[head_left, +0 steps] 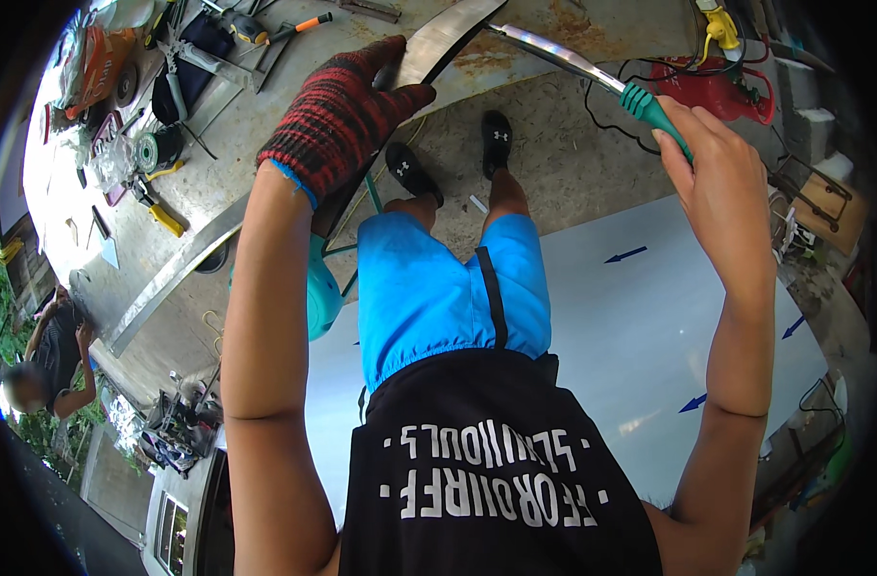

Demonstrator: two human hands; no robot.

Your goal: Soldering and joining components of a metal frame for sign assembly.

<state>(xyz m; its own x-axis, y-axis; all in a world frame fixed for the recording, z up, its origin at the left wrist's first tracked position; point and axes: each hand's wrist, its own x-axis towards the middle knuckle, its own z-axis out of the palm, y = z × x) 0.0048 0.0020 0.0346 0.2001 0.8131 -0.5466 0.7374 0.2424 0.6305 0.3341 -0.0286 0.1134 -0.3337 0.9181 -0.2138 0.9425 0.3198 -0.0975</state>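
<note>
My left hand (pixel 342 110), in a red and black knit glove, is closed on a curved, shiny metal piece (pixel 450 40) with a dark edge. My bare right hand (pixel 712 154) grips the green handle of a tool (pixel 577 65) with a long shiny metal shaft. The shaft points left, and its far end meets or lies very near the metal piece's edge. I cannot tell exactly what kind of tool it is. Both hands are raised over the near edge of a worn metal worktable (pixel 544 38).
Pliers (pixel 174 82), an orange-handled tool (pixel 304 26), a yellow-handled tool (pixel 163 217) and a tape roll (pixel 158 151) lie on the left. A red object (pixel 712 91) with cables stands at right. Behind me is a pale sheet (pixel 630 288) with blue arrows. Another person (pixel 59 350) is far left.
</note>
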